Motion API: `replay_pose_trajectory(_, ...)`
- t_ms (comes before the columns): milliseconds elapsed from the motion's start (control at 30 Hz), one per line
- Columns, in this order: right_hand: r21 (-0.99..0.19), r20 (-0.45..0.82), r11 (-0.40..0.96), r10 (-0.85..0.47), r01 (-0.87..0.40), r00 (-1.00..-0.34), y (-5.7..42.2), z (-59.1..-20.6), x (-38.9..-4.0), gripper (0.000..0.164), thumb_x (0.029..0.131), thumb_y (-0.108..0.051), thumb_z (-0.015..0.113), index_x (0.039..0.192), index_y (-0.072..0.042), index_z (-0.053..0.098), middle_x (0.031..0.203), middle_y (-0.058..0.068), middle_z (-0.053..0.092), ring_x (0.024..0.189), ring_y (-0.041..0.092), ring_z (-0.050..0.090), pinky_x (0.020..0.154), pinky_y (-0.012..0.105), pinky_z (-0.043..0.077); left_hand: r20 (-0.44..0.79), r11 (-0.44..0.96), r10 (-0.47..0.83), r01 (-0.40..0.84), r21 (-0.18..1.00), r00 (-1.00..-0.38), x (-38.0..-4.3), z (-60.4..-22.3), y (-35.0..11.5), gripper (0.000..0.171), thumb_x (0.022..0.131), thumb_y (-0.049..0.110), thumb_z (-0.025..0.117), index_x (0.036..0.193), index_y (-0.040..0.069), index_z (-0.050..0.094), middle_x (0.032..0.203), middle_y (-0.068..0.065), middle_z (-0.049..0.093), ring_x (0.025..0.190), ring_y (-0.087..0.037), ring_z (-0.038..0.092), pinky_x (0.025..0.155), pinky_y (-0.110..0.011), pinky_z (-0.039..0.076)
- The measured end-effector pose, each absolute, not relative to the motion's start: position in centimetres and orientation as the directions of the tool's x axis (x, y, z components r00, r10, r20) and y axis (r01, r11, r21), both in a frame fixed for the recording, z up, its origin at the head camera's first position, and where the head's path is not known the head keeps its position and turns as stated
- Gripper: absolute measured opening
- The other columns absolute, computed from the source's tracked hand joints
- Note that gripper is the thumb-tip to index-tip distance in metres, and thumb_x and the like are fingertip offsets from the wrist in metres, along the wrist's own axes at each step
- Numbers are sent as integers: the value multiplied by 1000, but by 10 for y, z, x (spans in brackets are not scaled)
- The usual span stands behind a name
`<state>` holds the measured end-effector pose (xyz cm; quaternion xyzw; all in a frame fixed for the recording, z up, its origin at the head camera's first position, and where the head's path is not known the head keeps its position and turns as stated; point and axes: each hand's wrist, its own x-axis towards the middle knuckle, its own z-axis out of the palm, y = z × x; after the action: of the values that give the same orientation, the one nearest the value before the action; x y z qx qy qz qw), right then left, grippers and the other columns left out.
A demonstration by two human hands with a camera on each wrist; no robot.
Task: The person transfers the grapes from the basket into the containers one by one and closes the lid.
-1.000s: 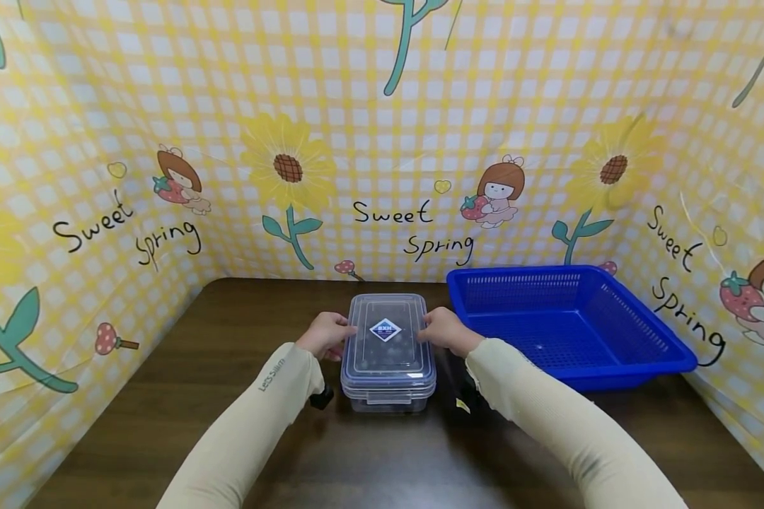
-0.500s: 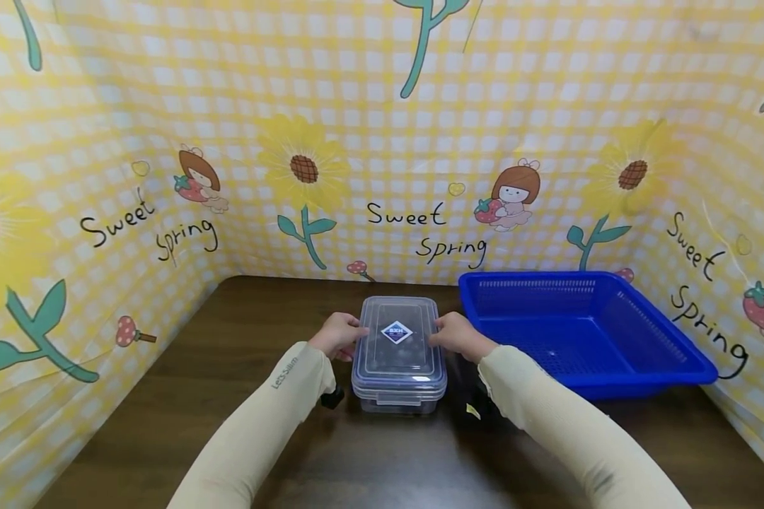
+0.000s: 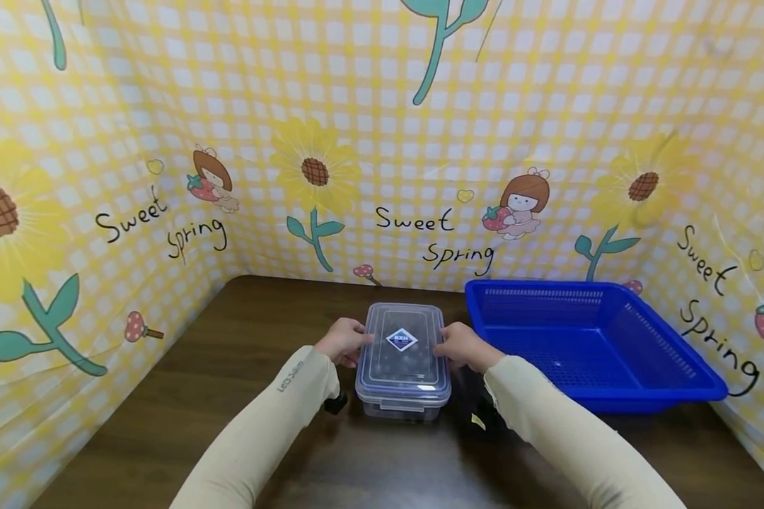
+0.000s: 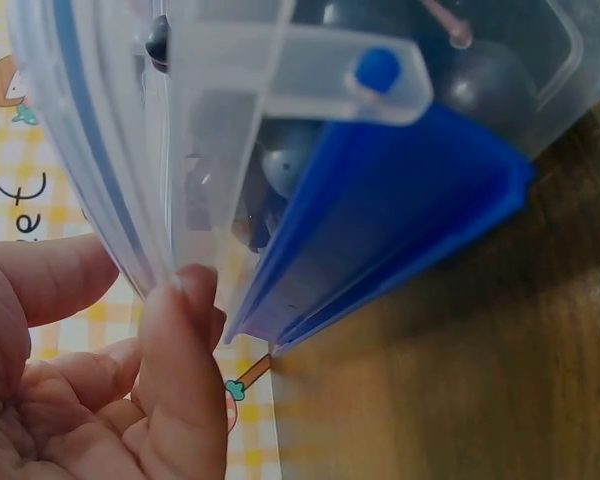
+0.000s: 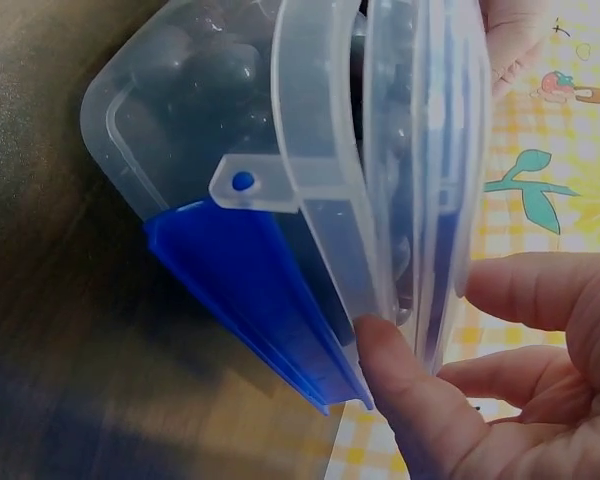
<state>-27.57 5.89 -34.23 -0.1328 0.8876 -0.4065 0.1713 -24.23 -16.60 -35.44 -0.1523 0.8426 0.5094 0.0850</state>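
Note:
A clear plastic food container [image 3: 401,408] stands on the dark wooden table, its transparent lid [image 3: 391,367] on top with a blue-and-white diamond label. My left hand [image 3: 344,341] pinches the lid's left edge between thumb and fingers. On the opposite edge, my right hand [image 3: 466,346] grips the lid the same way. Blue side latches [image 4: 400,200] hang loose below the rim, one on each side; the other latch [image 5: 245,285] shows in the right wrist view. Round, shiny dark things [image 5: 220,75] show through the container wall.
A large blue plastic basket [image 3: 658,396] with slotted sides stands to the right of the container, behind the right forearm. A yellow checked cloth [image 3: 369,106] with flower and cartoon prints rises along the table's back and sides.
The head view has turned slightly, so everything sits farther right and lower. Both hands keep their hold on the lid, whose front edge now looks closer to the container's rim.

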Motion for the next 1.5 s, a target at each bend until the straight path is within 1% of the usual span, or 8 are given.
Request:
replay_pose_trajectory(500, -623, -134, 732, -446, -275, -885, 42, -340, -277, 6, 81, 11, 56, 84, 7, 60, 68, 7, 51, 54, 17, 57, 51, 34, 55, -293, 451, -199, -353, 820, -935, -242, -355, -176, 29, 95, 14, 61, 117, -5, 57, 83, -10, 62, 53, -17, 55, 46, -25, 47)
replay_pose_trajectory(667, -525, -105, 755, -515, -392, -851, 40, -339, -274, 31, 81, 11, 52, 59, -8, 42, 55, 3, 42, 42, 11, 45, 40, 22, 42, -292, 477, -211, -359, 802, -933, -240, -355, -177, 27, 96, 13, 60, 115, -5, 57, 85, -12, 62, 55, -19, 57, 47, -27, 49)
replay_pose_trajectory(800, -584, -149, 739, -505, -336, -850, 48, -335, -278, 6, 88, 7, 58, 85, 8, 63, 89, 23, 64, 54, 20, 61, 50, 29, 54, -290, 470, -199, -351, 810, -936, -242, -353, -176, 33, 95, 15, 61, 121, -5, 55, 84, -12, 63, 55, -19, 58, 47, -27, 49)
replay_pose_trajectory(933, -657, -200, 713, -478, -245, -856, 54, -334, -282, 41, 89, 4, 63, 129, 10, 54, 137, 23, 49, 70, 29, 68, 56, 33, 57, -310, 468, -169, -353, 810, -936, -243, -350, -178, 45, 95, 16, 61, 133, -4, 48, 84, -12, 63, 53, -18, 55, 47, -26, 48)
replay_pose_trajectory(1067, -626, -210, 737, -475, -255, -855, 49, -337, -280, 13, 88, -2, 68, 95, 9, 66, 107, 24, 65, 61, 24, 65, 53, 32, 56, -337, 467, -145, -365, 805, -930, -243, -353, -186, 49, 95, 17, 61, 137, -4, 45, 79, -9, 61, 50, -15, 51, 45, -23, 46)
replay_pose_trajectory(1167, -583, -210, 762, -476, -281, -854, 40, -340, -278, 34, 87, -7, 70, 64, -4, 46, 68, 14, 57, 52, 20, 59, 51, 32, 55, -344, 454, -147, -372, 809, -927, -240, -358, -195, 48, 95, 17, 61, 136, -4, 46, 75, -7, 61, 48, -13, 50, 44, -22, 45)
replay_pose_trajectory(1300, -592, -200, 753, -481, -286, -853, 26, -343, -275, 18, 86, -10, 71, 76, 0, 60, 68, 9, 57, 52, 20, 58, 49, 34, 54, -336, 434, -167, -375, 819, -927, -232, -360, -210, 48, 95, 16, 60, 136, -5, 46, 73, -6, 61, 46, -12, 49, 44, -22, 45)
replay_pose_trajectory(1500, -630, -102, 703, -495, -329, -863, 16, -352, -267, 31, 84, -12, 74, 111, 4, 69, 109, 19, 68, 56, 18, 56, 53, 32, 52, -310, 425, -202, -369, 826, -929, -225, -364, -226, 48, 94, 16, 62, 136, -5, 47, 73, -6, 63, 45, -13, 50, 44, -23, 45)
